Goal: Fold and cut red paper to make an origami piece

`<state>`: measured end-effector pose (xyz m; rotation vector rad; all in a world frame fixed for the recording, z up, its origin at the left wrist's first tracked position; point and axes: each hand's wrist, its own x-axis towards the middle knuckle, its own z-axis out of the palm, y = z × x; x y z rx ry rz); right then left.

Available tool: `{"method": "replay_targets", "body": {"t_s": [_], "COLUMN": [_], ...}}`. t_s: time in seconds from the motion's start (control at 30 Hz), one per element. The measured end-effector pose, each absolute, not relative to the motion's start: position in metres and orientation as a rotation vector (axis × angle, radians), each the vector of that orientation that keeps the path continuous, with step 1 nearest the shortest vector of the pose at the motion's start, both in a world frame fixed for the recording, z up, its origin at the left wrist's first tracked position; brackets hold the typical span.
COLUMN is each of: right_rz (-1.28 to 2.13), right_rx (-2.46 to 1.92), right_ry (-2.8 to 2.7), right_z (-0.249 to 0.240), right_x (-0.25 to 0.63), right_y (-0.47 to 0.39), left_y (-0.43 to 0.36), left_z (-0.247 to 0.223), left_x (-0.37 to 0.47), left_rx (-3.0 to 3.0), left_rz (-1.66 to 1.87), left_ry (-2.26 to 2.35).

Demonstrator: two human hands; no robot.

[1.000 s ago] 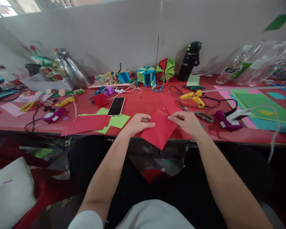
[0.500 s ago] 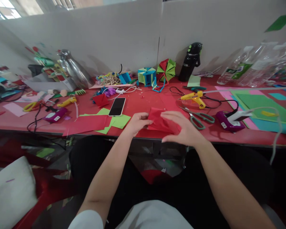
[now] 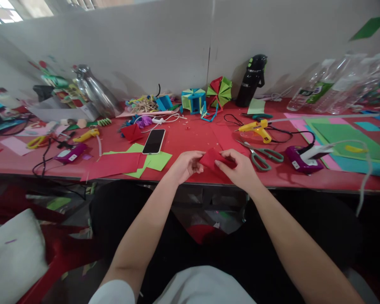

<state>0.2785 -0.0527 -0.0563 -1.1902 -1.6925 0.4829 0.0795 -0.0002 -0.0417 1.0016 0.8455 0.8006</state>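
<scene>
Between my hands, near the table's front edge, is a folded piece of red paper (image 3: 210, 159). My right hand (image 3: 239, 169) pinches its right side between thumb and fingers. At the paper's left corner, my left hand (image 3: 188, 165) has its fingers curled and closed on the edge. Red sheets (image 3: 117, 165) and light green sheets (image 3: 160, 161) lie to the left, with a phone (image 3: 153, 141) partly on them. Grey-green scissors (image 3: 263, 157) rest with slightly parted blades to the right of my right hand.
A yellow glue gun (image 3: 256, 128) and a purple power block (image 3: 302, 160) with cables lie right. Behind stand a black bottle (image 3: 251, 82), a paper wheel (image 3: 220, 90), a steel jug (image 3: 96, 93) and plastic bottles (image 3: 338, 90). Green sheets (image 3: 351, 139) lie far right.
The red paper has been lifted and turned, and looks smaller and folded. My right hand has closed from a wide spread to a pinch on it. The view has shifted slightly.
</scene>
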Motion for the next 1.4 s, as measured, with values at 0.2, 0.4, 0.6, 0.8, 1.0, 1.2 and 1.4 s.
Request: {"method": "replay_targets", "body": {"t_s": [0.2,0.4,0.6,0.8,1.0,1.2,1.4], "right_rz": [0.724,0.818,0.652,0.555,0.489,0.425,0.248], "right_rx": [-1.125,-1.070,-1.215,-1.222,-1.214,-1.163,-1.084], "right_ry": [-1.423,-1.515,-1.488,-1.488,-1.513,-1.661,-1.665], "right_z": [-0.063,-0.057,-0.048,-0.045,-0.047,-0.046,-0.044], "right_x": [0.274,0.270,0.267,0.265,0.265,0.267,0.267], "right_y": [-0.047,-0.052,-0.056,-0.060,-0.062,-0.062,-0.064], "left_y": [-0.008,-0.015,-0.022,-0.020,-0.025,-0.025,-0.024], "left_z": [-0.046,-0.044,-0.035,-0.036,-0.031,-0.031,-0.031], "left_x": [0.085,0.090,0.090,0.089,0.087,0.084,0.081], "left_rx": [1.419,1.731,1.834,1.893,1.974,2.063,2.185], "left_rz": [1.006,1.145,1.142,1.197,1.253,1.255,1.290], "left_ry": [0.831,0.934,0.986,0.958,1.009,1.042,1.015]}}
